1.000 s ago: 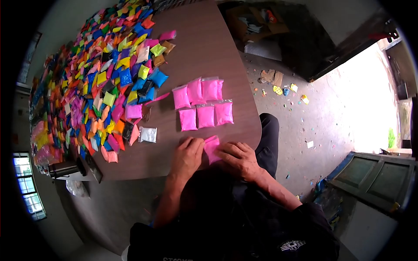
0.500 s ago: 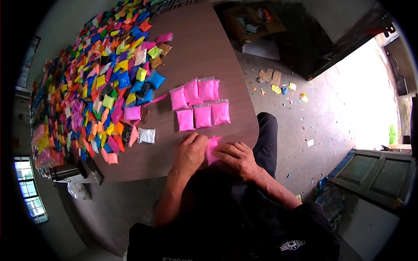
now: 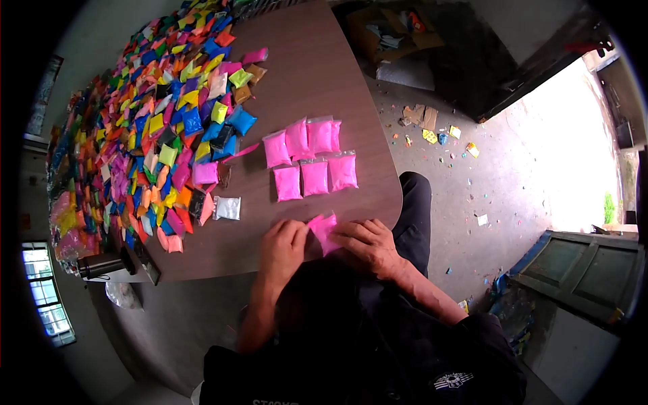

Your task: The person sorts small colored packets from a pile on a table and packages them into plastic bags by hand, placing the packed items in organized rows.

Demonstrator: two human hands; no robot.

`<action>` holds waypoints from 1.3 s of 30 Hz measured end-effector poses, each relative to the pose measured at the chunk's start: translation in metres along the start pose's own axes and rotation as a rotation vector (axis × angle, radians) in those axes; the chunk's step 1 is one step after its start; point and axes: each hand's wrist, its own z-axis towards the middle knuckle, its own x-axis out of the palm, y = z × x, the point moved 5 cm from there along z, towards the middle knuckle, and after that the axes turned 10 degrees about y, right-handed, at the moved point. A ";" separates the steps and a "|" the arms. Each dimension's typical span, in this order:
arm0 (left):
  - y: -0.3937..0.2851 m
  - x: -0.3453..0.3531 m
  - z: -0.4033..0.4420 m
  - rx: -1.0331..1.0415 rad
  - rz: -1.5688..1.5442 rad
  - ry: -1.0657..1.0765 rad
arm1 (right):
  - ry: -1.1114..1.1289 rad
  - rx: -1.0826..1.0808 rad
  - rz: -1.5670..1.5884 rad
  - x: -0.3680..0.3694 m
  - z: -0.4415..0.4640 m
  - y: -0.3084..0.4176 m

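A pink packet (image 3: 325, 233) in a clear bag lies at the table's near edge, between my two hands. My left hand (image 3: 282, 244) is closed at the packet's left edge, fingertips curled together on the clear film. From the other side, my right hand (image 3: 368, 246) grips the packet, its fingers lying over the right edge and thumb hidden. Beyond the hands, several similar pink packets (image 3: 315, 177) are laid out in two rows, those at the back overlapping.
A large heap of multicoloured packets (image 3: 155, 135) covers the table's left side. A white packet (image 3: 227, 208) lies near the heap. A dark cylinder (image 3: 104, 265) and a phone-like flat object (image 3: 146, 263) are at the near left edge. Scraps (image 3: 428, 137) litter the floor on the right.
My left hand has shifted a little left, and the pink packet's upper left corner now spreads out toward it. My right hand has stayed almost in place.
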 end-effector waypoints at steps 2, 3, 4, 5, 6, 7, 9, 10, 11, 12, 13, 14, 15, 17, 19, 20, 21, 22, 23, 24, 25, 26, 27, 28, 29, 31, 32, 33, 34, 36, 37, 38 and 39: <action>0.009 -0.004 -0.001 -0.017 -0.003 -0.006 | 0.009 -0.002 -0.007 0.000 0.001 0.000; 0.008 -0.006 0.002 -0.030 -0.005 -0.010 | 0.010 -0.006 -0.010 0.000 0.003 -0.001; 0.004 -0.008 0.000 -0.041 -0.021 -0.022 | 0.007 -0.001 -0.006 -0.001 0.002 0.000; -0.002 -0.011 -0.001 -0.042 -0.024 -0.020 | 0.004 0.004 -0.001 -0.001 0.001 0.000; -0.009 -0.013 -0.003 -0.057 -0.065 0.002 | 0.006 0.006 -0.002 -0.001 0.000 0.000; -0.011 -0.013 -0.005 -0.071 -0.104 0.024 | 0.009 0.008 0.004 0.000 0.000 -0.001; -0.005 -0.006 -0.013 -0.040 -0.101 0.026 | 0.009 0.014 -0.007 0.005 -0.003 -0.005; -0.003 0.002 -0.016 0.001 -0.108 0.031 | 0.051 0.002 0.013 0.015 -0.008 -0.008; 0.011 0.009 -0.024 -0.088 -0.143 0.003 | 0.095 0.004 0.011 0.017 -0.016 -0.012; 0.024 0.010 -0.025 -0.202 -0.117 0.011 | 0.080 -0.021 0.063 0.017 -0.017 -0.013; 0.038 0.011 -0.024 -0.224 -0.029 0.004 | 0.063 -0.035 0.094 0.025 -0.016 -0.015; 0.038 0.004 -0.021 -0.281 -0.104 0.032 | 0.016 -0.028 0.041 0.037 -0.023 -0.018; 0.056 0.007 -0.023 -0.132 -0.107 -0.047 | 0.006 -0.037 0.044 0.034 -0.021 -0.018; 0.071 0.010 -0.024 -0.066 -0.149 -0.079 | 0.063 -0.073 0.009 0.035 -0.019 -0.021; -0.009 -0.017 -0.018 -0.291 -0.010 0.161 | 0.148 -0.009 0.017 0.039 -0.022 -0.022; -0.020 -0.014 -0.018 -0.261 0.000 0.193 | 0.091 -0.039 0.017 0.036 -0.022 -0.020; -0.019 -0.014 -0.019 -0.239 0.008 0.224 | 0.042 -0.071 0.021 0.033 -0.018 -0.016; -0.015 -0.008 -0.019 -0.221 0.030 0.244 | 0.035 -0.066 0.039 0.033 -0.017 -0.013; -0.008 0.002 -0.022 -0.208 0.050 0.264 | 0.031 -0.061 0.060 0.033 -0.018 -0.012; 0.004 0.006 -0.017 -0.154 0.046 0.271 | 0.053 -0.054 0.065 0.035 -0.018 -0.014; 0.014 0.008 -0.013 -0.140 0.043 0.272 | 0.048 -0.050 0.052 0.034 -0.018 -0.014; 0.023 0.008 -0.009 -0.150 0.061 0.244 | 0.048 -0.052 0.055 0.034 -0.018 -0.014; 0.024 0.006 -0.004 -0.160 0.081 0.212 | 0.047 -0.058 0.059 0.034 -0.016 -0.013; 0.021 0.000 -0.001 -0.112 0.082 0.178 | 0.027 -0.066 0.057 0.033 -0.015 -0.013; 0.018 -0.003 0.002 -0.095 0.074 0.172 | 0.025 -0.068 0.037 0.031 -0.015 -0.014; 0.004 -0.009 0.001 -0.154 0.001 0.220 | 0.086 -0.063 0.103 0.029 -0.016 -0.012; -0.009 -0.012 0.001 -0.178 -0.025 0.265 | 0.114 -0.051 0.125 0.029 -0.016 -0.012; -0.016 -0.010 0.001 -0.170 -0.027 0.263 | 0.113 -0.051 0.117 0.026 -0.014 -0.011; -0.023 -0.005 0.002 -0.118 -0.026 0.303 | 0.121 -0.049 0.133 0.023 -0.012 -0.010; -0.026 0.004 0.005 -0.038 -0.053 0.323 | 0.133 -0.050 0.143 0.021 -0.010 -0.006; -0.020 0.007 0.008 -0.030 -0.057 0.319 | 0.033 -0.017 0.113 0.017 -0.009 -0.001; -0.007 0.012 0.011 0.001 -0.033 0.309 | -0.066 0.015 0.083 0.007 -0.007 0.004; -0.008 0.012 0.016 0.031 -0.008 0.295 | -0.064 0.011 0.075 0.007 -0.007 0.005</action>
